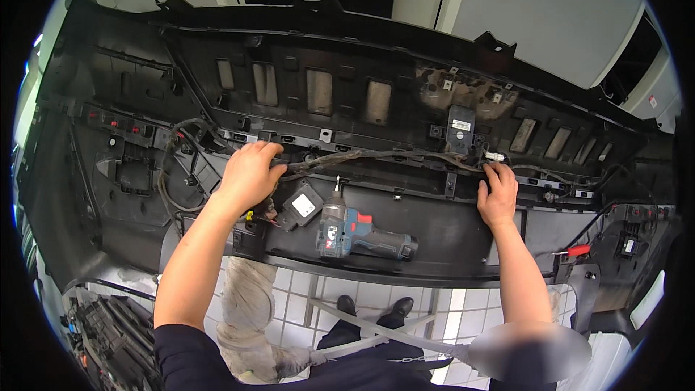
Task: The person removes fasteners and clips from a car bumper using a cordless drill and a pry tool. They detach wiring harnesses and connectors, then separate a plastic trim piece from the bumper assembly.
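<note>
A long dark wiring harness (355,158) runs along the inside of a large black car bumper (434,228). My left hand (250,172) is closed around the harness left of the middle, its fingers curled over the far side. On the right, my right hand (499,194) has bent fingers closed on the same harness, just below a white connector (495,156). Beside my left hand lies a black module with a white label (302,204). Between my hands a blue-and-black cordless drill (355,230) rests on its side, bit pointing away from me.
Another black module (460,129) is fixed to the bumper near my right hand. A red-handled tool (577,251) lies at the right. A cloth-wrapped stand support (246,297) is below left, beside black parts (108,333). Grey cabinets (543,14) stand behind.
</note>
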Demonstrator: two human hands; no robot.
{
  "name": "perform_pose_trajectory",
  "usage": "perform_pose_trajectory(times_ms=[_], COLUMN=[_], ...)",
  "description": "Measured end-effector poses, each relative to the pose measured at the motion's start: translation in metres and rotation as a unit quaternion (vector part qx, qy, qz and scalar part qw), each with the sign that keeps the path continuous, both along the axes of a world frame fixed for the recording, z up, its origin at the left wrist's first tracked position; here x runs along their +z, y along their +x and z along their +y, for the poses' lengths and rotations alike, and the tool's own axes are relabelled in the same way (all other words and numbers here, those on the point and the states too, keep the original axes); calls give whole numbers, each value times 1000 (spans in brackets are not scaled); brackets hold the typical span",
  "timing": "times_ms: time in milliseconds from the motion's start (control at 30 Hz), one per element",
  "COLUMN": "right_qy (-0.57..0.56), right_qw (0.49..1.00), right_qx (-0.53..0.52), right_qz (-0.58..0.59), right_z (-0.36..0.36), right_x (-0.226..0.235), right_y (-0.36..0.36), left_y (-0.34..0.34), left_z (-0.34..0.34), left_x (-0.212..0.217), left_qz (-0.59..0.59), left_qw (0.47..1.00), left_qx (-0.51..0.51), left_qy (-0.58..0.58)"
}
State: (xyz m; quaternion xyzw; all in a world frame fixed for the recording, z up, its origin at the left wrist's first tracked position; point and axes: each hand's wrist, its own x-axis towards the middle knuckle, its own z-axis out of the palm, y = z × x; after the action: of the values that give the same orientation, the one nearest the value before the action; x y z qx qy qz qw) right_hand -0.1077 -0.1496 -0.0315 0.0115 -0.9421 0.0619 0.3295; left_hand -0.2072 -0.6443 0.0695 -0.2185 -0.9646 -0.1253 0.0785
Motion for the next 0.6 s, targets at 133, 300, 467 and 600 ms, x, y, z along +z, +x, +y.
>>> perform_pose_trajectory(times_ms=[133, 300, 467, 600], right_qy=[-5, -6, -10, -14], right_qw=[1000, 1000, 1000, 1000], right_qx=[1, 2, 4, 5], right_qz=[-3, 5, 12, 27], right_z=[-5, -3, -6, -6], right_x=[1, 0, 3, 3], right_y=[-2, -1, 0, -2], left_y=[5, 6, -2, -3], left_z=[-9, 1, 0, 8], left_x=[-15, -12, -8, 8], left_qz=[-13, -31, -61, -15], left_qw=[1000, 998, 996, 995], left_qx=[-14, -51, -29, -3], left_qy=[-24, -5, 54, 96])
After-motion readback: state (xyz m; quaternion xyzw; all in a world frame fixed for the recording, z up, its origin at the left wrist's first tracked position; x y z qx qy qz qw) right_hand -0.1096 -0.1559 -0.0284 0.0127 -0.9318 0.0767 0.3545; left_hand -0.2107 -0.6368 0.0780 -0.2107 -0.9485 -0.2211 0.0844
